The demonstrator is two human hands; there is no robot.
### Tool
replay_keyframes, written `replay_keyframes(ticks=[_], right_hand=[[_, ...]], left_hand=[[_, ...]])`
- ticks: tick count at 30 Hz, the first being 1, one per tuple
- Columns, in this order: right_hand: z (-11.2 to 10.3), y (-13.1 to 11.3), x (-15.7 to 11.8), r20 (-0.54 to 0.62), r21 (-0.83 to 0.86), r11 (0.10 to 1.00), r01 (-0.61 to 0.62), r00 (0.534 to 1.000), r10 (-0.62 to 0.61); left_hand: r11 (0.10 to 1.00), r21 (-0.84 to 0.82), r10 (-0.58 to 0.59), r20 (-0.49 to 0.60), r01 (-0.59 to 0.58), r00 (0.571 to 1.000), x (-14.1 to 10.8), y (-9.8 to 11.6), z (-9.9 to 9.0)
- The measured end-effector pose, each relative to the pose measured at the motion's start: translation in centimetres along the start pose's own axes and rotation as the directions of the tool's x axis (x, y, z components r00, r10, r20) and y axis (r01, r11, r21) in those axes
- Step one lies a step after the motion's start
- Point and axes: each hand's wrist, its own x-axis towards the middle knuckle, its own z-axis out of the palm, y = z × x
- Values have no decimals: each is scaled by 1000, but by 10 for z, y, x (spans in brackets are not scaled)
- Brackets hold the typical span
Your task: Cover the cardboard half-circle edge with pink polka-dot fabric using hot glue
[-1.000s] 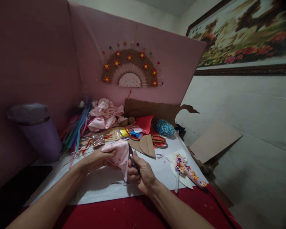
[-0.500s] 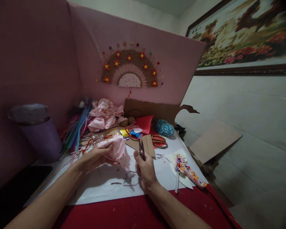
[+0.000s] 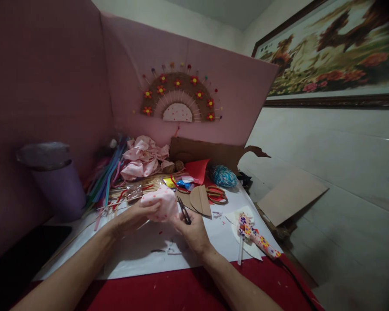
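Head view, hidden: most fingers of the left hand (image 3: 141,217) are behind the cloth (image 3: 162,204); the right hand (image 3: 196,233) covers most of the handles of the scissors (image 3: 184,211).
Cut off: both forearms at the lower edge; the framed picture (image 3: 330,56) at the upper right.
Hard to make out: the dark slab (image 3: 29,246) at lower left; whether the scissor blades are parted; whether the cloth wraps something stiff.
Left grip: pinching the cloth's left side, thumb on top.
Right grip: curled round the scissors, blades pointing up.
Cloth: raised above the white sheet (image 3: 129,263), in the left grip, just left of the scissors.
Right thumb: at the cloth's right edge; I cannot tell if it touches.
Cardboard half-disc (image 3: 200,200): beyond the scissors, on the sheet.
Glue gun (image 3: 259,239): right of the right hand, well apart.
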Motion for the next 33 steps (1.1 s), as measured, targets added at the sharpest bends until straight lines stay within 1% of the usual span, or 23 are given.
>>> replay_keyframes(ticks=[2, 6, 8, 11, 14, 18, 22, 26, 30, 33], right_hand=[[0, 0, 0, 11, -16, 1000, 10, 1000, -10], [1, -2, -3, 58, -47, 999, -24, 998, 27], [2, -3, -5, 81, -61, 998, -34, 996, 39], [3, -2, -6, 104, -68, 996, -63, 992, 70], [4, -1, -6, 125, -39, 994, -105, 986, 110], [5, 2, -5, 153, 25, 992, -124, 981, 119], [6, 2, -6, 187, 91, 981, -171, 971, 151], [6, 0, -7, 183, 90, 983, -163, 972, 144], [6, 3, -6, 200, 107, 975, -193, 965, 169], [4, 3, -7, 221, 202, 947, -248, 954, 203]], left_hand=[[999, -22, 41, 6, -41, 999, -1, 1, -1], [991, -112, 69, 2, -68, 998, -2, 2, -5], [989, -123, 83, -29, -86, 996, -1, 2, -7], [990, -79, 103, -114, -113, 988, 0, 2, -9], [993, -58, 95, -159, -106, 983, 3, 1, -8], [985, -109, 113, -189, -135, 975, 5, 2, -5], [984, -123, 106, -160, -127, 981, 4, 2, -4], [993, -78, 80, -146, -92, 986, 5, 1, -5], [995, -60, 65, -217, -79, 974, 5, 0, -4], [994, -63, 69, -236, -87, 969, 5, 1, -4]])
